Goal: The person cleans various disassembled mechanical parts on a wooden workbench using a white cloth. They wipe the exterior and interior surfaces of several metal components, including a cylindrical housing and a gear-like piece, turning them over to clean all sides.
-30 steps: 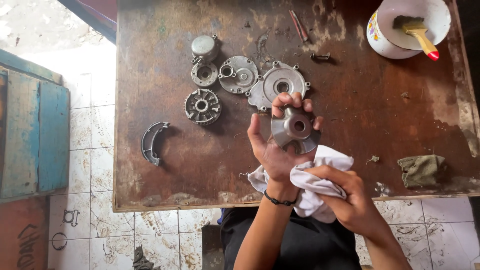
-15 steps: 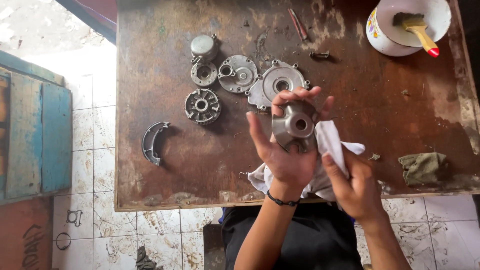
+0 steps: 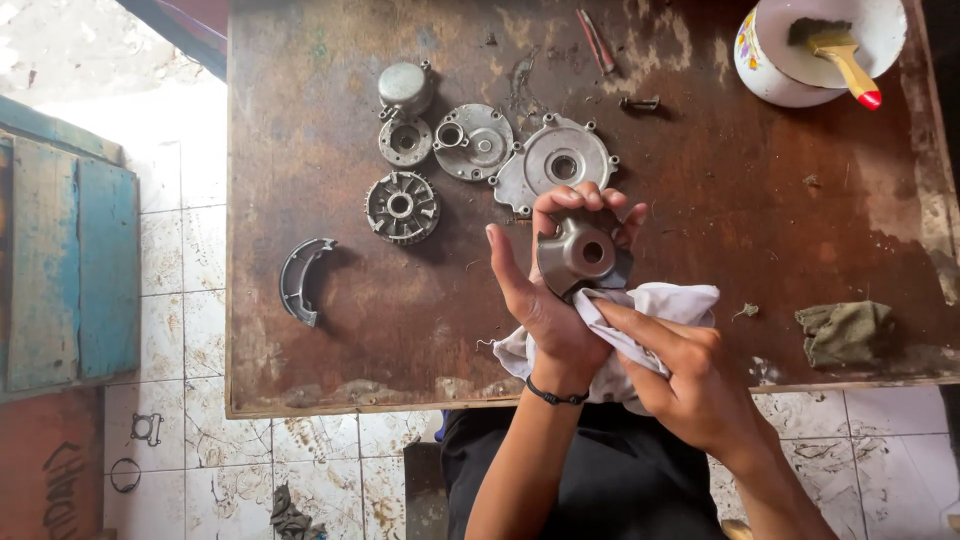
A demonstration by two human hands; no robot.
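— At the near edge of the counter (image 3: 330,380), just over it, the left hand (image 3: 545,310) has its fingers (image 3: 575,198) curled round the rim of a grey metal dome with a centre hole (image 3: 583,252), gripping it upright toward the person.

— And the other hand?

— The right hand (image 3: 690,385) is clenched on a white rag (image 3: 665,300), forefinger stretched out, pressing the cloth against the lower edge of the dome. The rest of the rag hangs bunched under both hands, over the counter's edge.

— How would you do that well?

— I'd say keep the thumb braced at the side as it is, turn the piece a little at a time, and push a clean fold of cloth into the hollow around the hole, where grime likely sits.

— What's beyond?

— Toward the middle, just past the fingertips, a flat round cover plate (image 3: 555,160); left of it a smaller cover (image 3: 473,140), two little caps (image 3: 405,115) and a finned wheel (image 3: 402,208). A curved shoe-shaped piece (image 3: 300,278) lies near the left edge, and a greenish rag (image 3: 845,330) near the right edge.

— Any containers?

— One: a white enamel bowl (image 3: 760,70) at the far right corner, with a yellow-handled brush (image 3: 840,55) lying inside. Whether liquid is in it I can't tell.
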